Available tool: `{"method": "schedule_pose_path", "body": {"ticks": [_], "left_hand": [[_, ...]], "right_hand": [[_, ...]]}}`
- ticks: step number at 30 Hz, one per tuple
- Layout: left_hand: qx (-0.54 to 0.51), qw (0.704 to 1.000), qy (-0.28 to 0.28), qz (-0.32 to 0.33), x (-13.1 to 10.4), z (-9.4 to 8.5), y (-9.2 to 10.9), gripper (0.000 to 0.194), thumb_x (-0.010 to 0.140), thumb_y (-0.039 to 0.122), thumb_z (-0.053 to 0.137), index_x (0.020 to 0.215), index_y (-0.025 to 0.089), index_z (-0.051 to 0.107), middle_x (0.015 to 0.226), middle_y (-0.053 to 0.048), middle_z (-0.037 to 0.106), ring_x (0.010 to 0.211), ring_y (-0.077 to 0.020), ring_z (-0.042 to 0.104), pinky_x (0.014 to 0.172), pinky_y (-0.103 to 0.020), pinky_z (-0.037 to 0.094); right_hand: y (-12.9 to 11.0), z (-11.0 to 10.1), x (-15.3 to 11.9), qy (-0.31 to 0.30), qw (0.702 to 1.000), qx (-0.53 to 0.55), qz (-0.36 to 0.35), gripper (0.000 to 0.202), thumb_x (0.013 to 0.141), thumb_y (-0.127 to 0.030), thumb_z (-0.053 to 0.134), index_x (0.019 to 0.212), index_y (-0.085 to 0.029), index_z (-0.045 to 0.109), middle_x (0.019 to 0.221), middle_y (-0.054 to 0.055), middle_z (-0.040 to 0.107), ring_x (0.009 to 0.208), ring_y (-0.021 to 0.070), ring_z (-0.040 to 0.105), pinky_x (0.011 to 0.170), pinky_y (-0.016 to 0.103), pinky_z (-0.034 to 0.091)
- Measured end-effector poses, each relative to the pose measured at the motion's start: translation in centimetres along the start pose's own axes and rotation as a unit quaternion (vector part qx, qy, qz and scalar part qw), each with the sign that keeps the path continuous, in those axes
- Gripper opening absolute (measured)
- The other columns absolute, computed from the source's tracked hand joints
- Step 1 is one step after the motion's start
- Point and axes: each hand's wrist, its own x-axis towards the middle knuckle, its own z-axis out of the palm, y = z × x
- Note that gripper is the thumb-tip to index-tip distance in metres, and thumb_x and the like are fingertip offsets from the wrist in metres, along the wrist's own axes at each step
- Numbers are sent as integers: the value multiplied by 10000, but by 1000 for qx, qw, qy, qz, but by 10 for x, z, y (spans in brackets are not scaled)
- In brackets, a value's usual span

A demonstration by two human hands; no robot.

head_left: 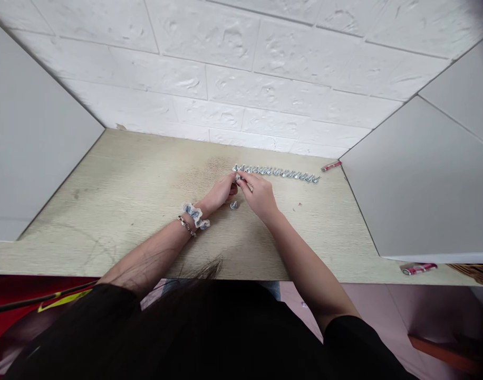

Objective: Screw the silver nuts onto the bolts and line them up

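Note:
My left hand [221, 193] and my right hand [261, 196] meet above the middle of the table, fingers pinched together around a small silver bolt [238, 179]. The fingers hide much of it. Just beyond the fingertips runs a row of several silver bolts with washers [283, 172], most with their shanks pointing up, stretching off to the right. One more bolt [234, 205] rests on the table just below my hands, apart from the row. A scrunchie [193, 213] and a chain bracelet [186, 226] are around my left wrist.
The pale wooden table [146, 179] ends at a white brick-patterned wall [225, 79]. Grey panels stand at the left [36, 132] and right [415, 179]. One red battery-like cylinder [331, 165] lies by the right panel, another [419, 269] near the front edge.

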Motion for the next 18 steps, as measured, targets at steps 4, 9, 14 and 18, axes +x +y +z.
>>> {"method": "schedule_pose_path", "body": {"ticks": [4,9,14,18], "left_hand": [[26,999,-17,15,2,-2,-1,271,866,361,323,643,206,318,524,46,236,432,-82,187,395,-234,152],[58,998,-26,31,1,-2,0,219,846,288,323,655,194,376,535,40,252,452,-83,209,404,-231,157],[57,997,-48,21,-2,-3,4,224,842,256,325,638,186,387,533,40,237,449,-74,191,395,-222,139],[79,993,-75,42,-3,-3,3,215,837,260,357,647,181,417,530,36,280,448,-71,220,390,-215,170]], "right_hand": [[-1,-2,0,-17,1000,-4,5,323,904,-250,436,1152,-209,638,1103,67,681,1031,192,609,935,345,457],[-2,-7,-1,-30,998,-56,12,261,902,-308,484,1050,-202,671,991,67,693,959,199,607,871,335,452],[-2,-11,-1,-33,991,-126,-2,352,925,-430,423,851,-179,658,850,80,667,856,202,590,810,326,423],[-2,-11,-1,-29,986,-163,-13,478,941,-500,308,772,-184,625,811,82,638,803,203,567,837,353,388]]}}
